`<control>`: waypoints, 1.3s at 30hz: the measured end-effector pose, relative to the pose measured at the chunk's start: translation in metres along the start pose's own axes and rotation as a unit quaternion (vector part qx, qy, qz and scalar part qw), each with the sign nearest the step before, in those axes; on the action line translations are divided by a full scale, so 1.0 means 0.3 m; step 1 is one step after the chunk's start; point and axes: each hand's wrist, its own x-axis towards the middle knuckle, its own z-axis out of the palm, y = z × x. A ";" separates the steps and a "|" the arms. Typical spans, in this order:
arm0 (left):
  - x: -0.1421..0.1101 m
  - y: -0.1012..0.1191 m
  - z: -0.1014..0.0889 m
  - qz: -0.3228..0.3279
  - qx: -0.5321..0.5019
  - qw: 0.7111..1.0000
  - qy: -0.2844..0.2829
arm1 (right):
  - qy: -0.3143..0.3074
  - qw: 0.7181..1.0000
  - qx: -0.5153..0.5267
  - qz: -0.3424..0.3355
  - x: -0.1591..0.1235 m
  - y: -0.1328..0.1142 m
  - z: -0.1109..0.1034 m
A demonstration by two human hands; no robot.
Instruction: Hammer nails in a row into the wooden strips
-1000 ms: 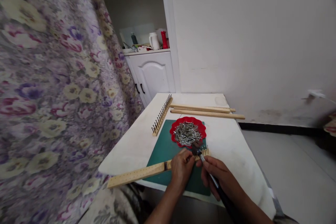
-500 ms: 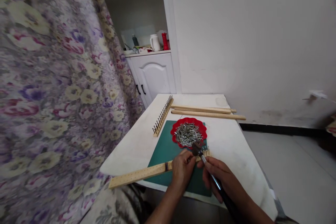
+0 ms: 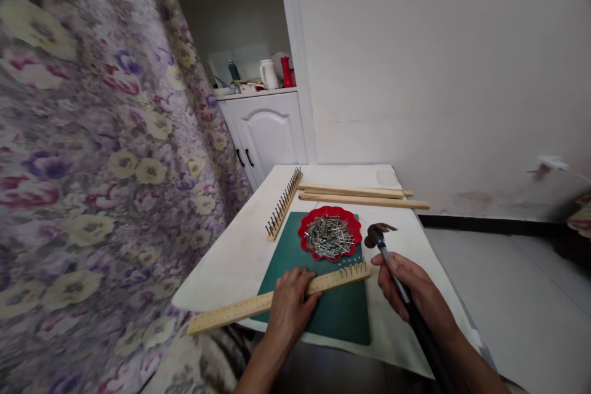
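A pale wooden strip (image 3: 235, 311) with rows of small marks lies slantwise over a green mat (image 3: 339, 317). My left hand (image 3: 292, 301) grips the strip near its middle, fingers over the far edge. Several nails (image 3: 354, 269) stand upright in the strip's right end. My right hand (image 3: 409, 289) is closed round a claw hammer (image 3: 401, 286), its head raised to the right of the nails and apart from them. Beyond the strip, a red scalloped bowl (image 3: 303, 221) holds a heap of loose nails (image 3: 329, 237).
Another wooden strip (image 3: 285, 204), studded with upright nails, lies at the table's far left. Several bare wooden strips (image 3: 364, 199) lie across the back of the white-covered table (image 3: 221, 271). A floral curtain (image 3: 115, 197) hangs on the left; a white wall (image 3: 415, 74) stands behind.
My right hand has drawn the hammer right and up, off the nailed end. My left hand has slid left along the strip, uncovering the nails.
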 end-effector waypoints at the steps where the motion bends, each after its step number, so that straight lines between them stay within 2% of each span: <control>1: -0.007 -0.012 0.000 0.000 0.002 1.000 -0.007 | 0.005 1.000 0.003 -0.005 0.003 -0.001 -0.006; 4: -0.018 -0.024 0.013 0.001 -0.005 1.000 -0.014 | 0.009 1.000 0.006 -0.018 0.012 0.006 -0.020; 10: -0.017 0.012 0.030 -0.012 -0.003 1.000 -0.008 | 0.012 1.000 -0.008 -0.003 0.021 0.021 -0.011; 16: -0.018 0.008 -0.003 -0.011 -0.020 1.000 0.001 | 0.001 1.000 -0.007 0.008 0.022 0.025 0.013; 19: 0.029 0.008 -0.043 0.012 -0.037 0.999 0.032 | 0.000 1.000 -0.010 0.015 0.026 0.030 0.019; 22: 0.126 0.021 -0.066 0.028 -0.020 0.999 0.040 | -0.004 1.000 -0.012 0.016 0.027 0.036 0.022; 26: 0.263 0.036 -0.036 0.014 0.040 0.999 0.017 | -0.017 1.000 0.000 0.017 0.025 0.046 0.025; 29: 0.322 0.033 0.007 -0.008 0.093 0.996 -0.007 | -0.021 1.000 0.003 0.017 0.027 0.050 0.028; 34: 0.340 0.024 0.035 -0.049 0.122 0.991 -0.017 | -0.018 1.000 -0.004 0.017 0.036 0.048 0.032; 39: 0.312 0.038 -0.002 -0.031 0.071 0.997 0.008 | -0.019 1.000 -0.011 0.021 0.036 0.053 0.038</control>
